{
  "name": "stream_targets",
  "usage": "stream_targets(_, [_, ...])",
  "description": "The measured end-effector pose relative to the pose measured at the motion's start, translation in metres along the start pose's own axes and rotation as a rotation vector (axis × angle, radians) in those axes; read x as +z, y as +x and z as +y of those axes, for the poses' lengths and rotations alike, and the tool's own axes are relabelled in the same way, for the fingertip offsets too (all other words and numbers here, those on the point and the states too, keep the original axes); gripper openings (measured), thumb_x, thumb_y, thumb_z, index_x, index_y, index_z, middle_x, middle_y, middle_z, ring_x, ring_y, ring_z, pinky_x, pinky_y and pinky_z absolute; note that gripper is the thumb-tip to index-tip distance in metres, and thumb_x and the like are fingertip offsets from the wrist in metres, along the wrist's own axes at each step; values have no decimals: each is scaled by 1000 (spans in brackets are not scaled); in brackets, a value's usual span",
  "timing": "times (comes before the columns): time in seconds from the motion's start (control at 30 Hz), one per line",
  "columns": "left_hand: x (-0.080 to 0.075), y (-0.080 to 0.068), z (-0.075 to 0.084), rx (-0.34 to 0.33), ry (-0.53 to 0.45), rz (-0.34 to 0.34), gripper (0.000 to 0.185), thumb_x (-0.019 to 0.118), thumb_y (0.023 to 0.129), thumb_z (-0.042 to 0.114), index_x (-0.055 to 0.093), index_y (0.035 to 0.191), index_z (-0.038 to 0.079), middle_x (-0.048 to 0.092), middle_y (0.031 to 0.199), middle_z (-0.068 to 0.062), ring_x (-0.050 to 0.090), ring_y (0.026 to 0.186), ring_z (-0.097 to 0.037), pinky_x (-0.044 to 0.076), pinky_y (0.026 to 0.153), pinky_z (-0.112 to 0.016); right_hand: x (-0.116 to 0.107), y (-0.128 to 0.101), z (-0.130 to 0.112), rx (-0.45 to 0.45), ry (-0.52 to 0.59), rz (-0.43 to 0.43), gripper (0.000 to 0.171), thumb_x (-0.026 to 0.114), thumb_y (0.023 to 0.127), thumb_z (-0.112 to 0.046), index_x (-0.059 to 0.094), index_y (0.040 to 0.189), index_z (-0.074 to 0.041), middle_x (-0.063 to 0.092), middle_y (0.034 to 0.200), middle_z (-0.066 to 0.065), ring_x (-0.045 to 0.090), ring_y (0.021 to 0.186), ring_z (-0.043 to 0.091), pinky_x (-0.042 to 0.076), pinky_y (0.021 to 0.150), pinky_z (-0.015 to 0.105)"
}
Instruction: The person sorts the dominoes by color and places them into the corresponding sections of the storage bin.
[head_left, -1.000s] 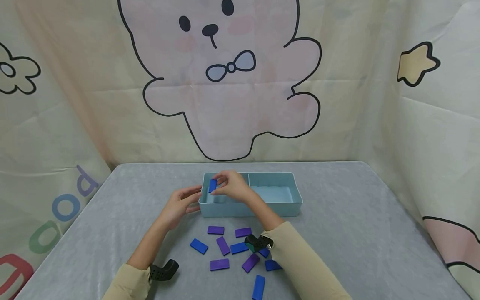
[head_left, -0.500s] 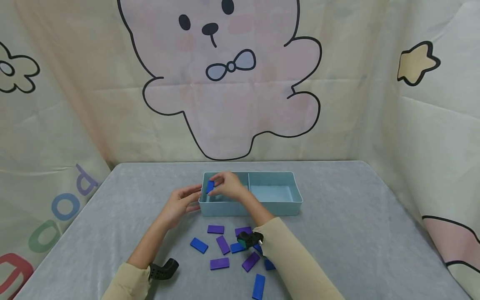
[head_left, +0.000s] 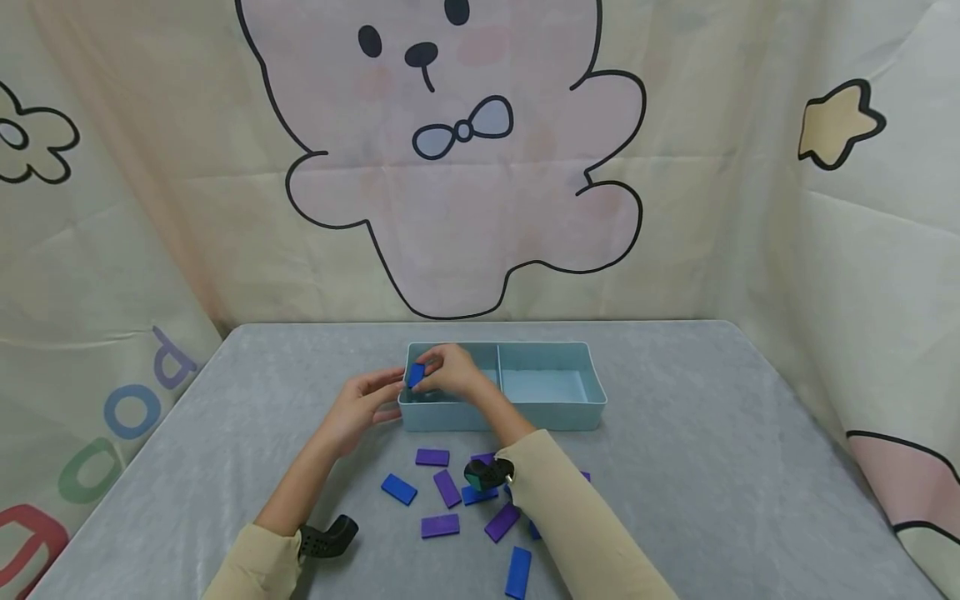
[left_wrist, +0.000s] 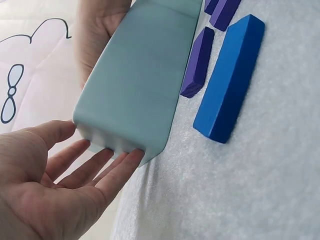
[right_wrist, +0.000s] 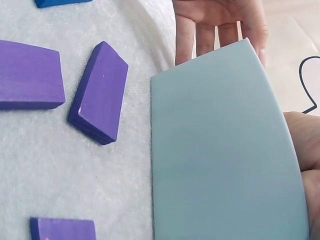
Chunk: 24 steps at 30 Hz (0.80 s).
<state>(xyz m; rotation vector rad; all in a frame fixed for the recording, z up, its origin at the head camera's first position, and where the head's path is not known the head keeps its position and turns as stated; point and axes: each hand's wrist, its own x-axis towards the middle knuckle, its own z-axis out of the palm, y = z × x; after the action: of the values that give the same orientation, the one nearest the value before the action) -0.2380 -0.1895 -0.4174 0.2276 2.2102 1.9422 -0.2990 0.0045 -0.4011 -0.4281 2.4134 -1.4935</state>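
1. Where the grey felt-covered table meets the rear, a cream curtain printed with a cartoon bear forms the backdrop; a star print sits at the right and coloured letters at the left.
2. A light-blue two-compartment tray stands on the table, past the loose blocks. Its right compartment shows no contents; the interior of the left compartment is largely hidden by the hand above it.
3. The right hand hovers over the tray's left compartment, thumb and fingers closed in a pinch on a blue block, which is held tilted at rim level near the left end wall. Whether the block touches the tray cannot be determined.
4. The left hand rests against the tray's left end, fingers straight and spread, tips touching the outer wall at the lower corner; it grips nothing.
5. Black wrist-mounted cameras sit on both cream sleeves.
6. Loose blocks lie flat on the felt just before the tray: purple blocks, one beside the next, a blue block on the left and a blue block nearest the person. Several are partly covered by the right forearm.
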Motion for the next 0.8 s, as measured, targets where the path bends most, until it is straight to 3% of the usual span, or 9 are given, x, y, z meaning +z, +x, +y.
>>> stream_targets(0.33, [0, 1, 0, -5, -3, 3, 50, 52, 112, 15, 44, 154, -11, 46, 156, -33, 54, 139, -44, 55, 105, -50, 3, 4, 2, 22, -5, 5, 44, 86, 83, 4, 72, 125, 5, 75, 107, 20, 74, 90, 25, 64, 84, 34])
stream_targets(0.8, [0, 1, 0, -3, -2, -2, 51, 52, 112, 15, 43, 155, -11, 46, 157, -33, 52, 141, -47, 53, 107, -52, 5, 4, 1, 26, -112, 10, 41, 88, 83, -1, 75, 122, 3, 76, 108, 18, 72, 91, 23, 62, 81, 31])
